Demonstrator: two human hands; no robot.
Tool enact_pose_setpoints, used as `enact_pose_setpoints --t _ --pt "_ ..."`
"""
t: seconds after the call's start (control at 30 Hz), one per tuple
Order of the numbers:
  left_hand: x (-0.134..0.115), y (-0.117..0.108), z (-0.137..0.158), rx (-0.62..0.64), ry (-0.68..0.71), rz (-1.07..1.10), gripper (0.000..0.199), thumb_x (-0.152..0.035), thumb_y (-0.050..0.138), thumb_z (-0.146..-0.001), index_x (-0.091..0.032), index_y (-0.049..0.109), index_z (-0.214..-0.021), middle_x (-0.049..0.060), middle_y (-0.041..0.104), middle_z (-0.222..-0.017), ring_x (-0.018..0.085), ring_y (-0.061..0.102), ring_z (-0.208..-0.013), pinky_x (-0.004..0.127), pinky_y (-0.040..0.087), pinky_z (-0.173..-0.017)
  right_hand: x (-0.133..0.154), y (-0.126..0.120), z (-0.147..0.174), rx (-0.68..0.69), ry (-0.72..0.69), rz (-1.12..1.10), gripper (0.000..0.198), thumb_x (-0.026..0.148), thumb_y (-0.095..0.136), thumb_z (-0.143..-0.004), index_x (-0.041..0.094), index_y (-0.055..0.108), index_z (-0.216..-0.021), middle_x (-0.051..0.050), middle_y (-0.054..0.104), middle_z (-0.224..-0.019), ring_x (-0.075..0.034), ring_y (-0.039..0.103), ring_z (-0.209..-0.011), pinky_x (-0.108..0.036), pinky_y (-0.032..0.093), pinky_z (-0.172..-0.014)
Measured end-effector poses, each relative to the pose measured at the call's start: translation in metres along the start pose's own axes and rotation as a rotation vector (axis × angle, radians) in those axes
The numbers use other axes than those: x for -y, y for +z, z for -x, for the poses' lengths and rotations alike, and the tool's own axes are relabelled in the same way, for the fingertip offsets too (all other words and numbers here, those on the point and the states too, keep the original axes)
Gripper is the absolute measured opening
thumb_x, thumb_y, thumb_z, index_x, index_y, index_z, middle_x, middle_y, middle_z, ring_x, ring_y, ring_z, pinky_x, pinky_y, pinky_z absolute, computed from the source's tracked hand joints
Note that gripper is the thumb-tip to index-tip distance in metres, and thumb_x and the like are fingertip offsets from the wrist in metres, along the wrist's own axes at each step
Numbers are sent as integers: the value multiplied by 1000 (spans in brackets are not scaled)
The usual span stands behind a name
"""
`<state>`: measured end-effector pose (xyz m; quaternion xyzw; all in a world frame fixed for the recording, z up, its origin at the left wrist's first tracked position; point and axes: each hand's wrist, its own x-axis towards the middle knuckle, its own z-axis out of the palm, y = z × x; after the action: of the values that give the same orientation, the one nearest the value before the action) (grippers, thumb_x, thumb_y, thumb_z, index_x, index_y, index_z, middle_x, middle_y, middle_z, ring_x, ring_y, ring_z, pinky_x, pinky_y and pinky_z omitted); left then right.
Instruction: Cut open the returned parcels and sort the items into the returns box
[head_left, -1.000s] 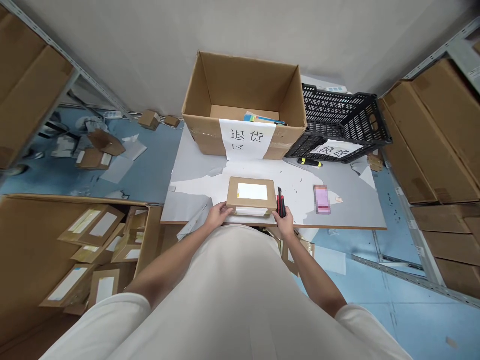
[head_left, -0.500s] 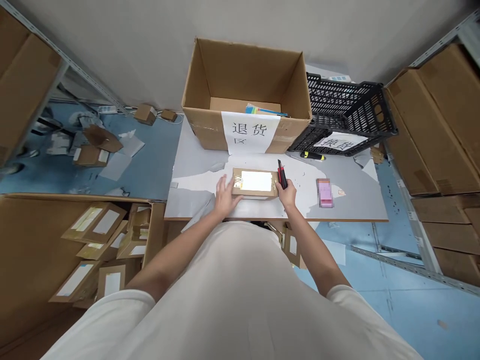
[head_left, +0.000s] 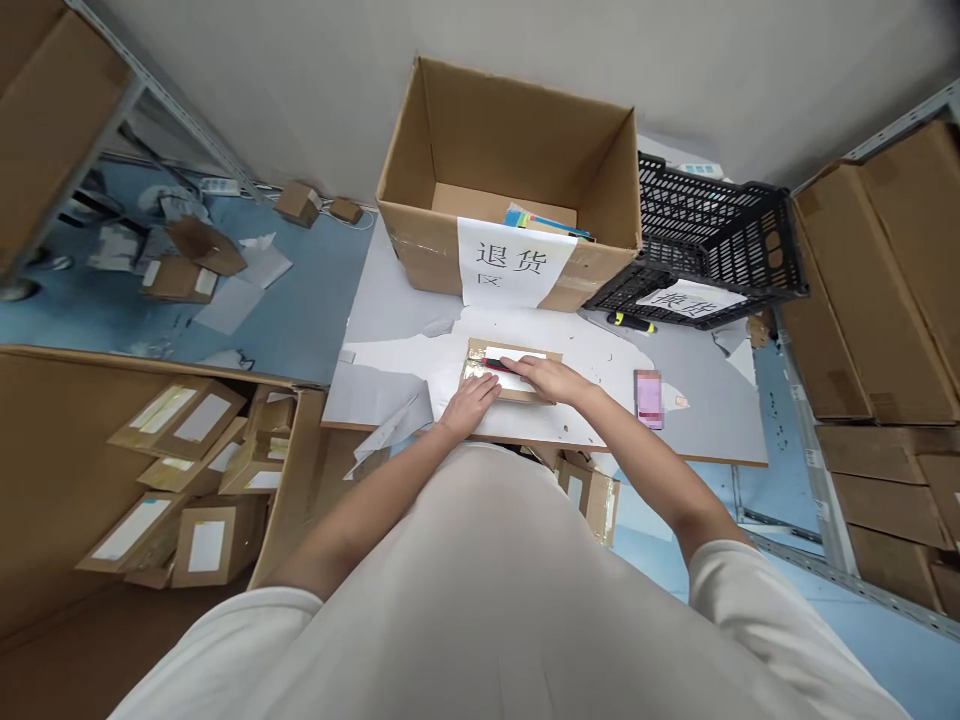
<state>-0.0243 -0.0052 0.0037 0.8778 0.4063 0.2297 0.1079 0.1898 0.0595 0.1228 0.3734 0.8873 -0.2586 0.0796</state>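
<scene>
A small taped cardboard box [head_left: 480, 346] with a white label lies on the table in front of me. My right hand [head_left: 553, 380] reaches over the box from the right, closed on a utility knife [head_left: 493, 365] with a black and red body. The knife lies across the box's top, pointing left; its blade tip is too small to make out. My left hand [head_left: 471, 403] rests on the box's near left corner, fingers stretched out and lying on it, close to the knife; its thumb is not clearly visible.
Behind the box stands a large open carton [head_left: 420, 245] with a paper sign, next to a black plastic crate [head_left: 750, 240]. A yellow and black tool [head_left: 631, 322] and a phone [head_left: 648, 398] lie on the right. A big carton [head_left: 45, 420] of parcels is at lower left.
My right hand has moved left from the box's right end, bringing the knife down over its top. My left hand has shifted from the left end onto the near left corner.
</scene>
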Motion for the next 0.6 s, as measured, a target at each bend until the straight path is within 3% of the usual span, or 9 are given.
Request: enact_pose_setpoints --t 0.37,0.47,0.6 --pt "3 2 3 32 -37 23 36 -11 32 -95 -17 59 -119 13 61 -126 23 48 -128 49 41 -105 9 -19 -11 88 38 134 62 8 40 -88 35 35 -144 -7 63 -112 -21 64 -91 -28 44 -72" --pt "2 0 2 65 -66 44 38 -11 33 -95 -18 57 -122 13 61 -127 22 47 -129 49 39 -107 2 -21 4 104 108 147 65 4 44 -83 34 42 -140 -8 64 -107 -21 64 -88 -28 43 -72" --pt "3 -1 1 63 -74 64 38 -10 34 -94 -18 58 -122 13 61 -126 23 47 -129 49 39 -107 -23 -22 50 123 206 174 70 1 43 -78 37 44 -138 -8 63 -112 -21 64 -81 -30 42 -69"
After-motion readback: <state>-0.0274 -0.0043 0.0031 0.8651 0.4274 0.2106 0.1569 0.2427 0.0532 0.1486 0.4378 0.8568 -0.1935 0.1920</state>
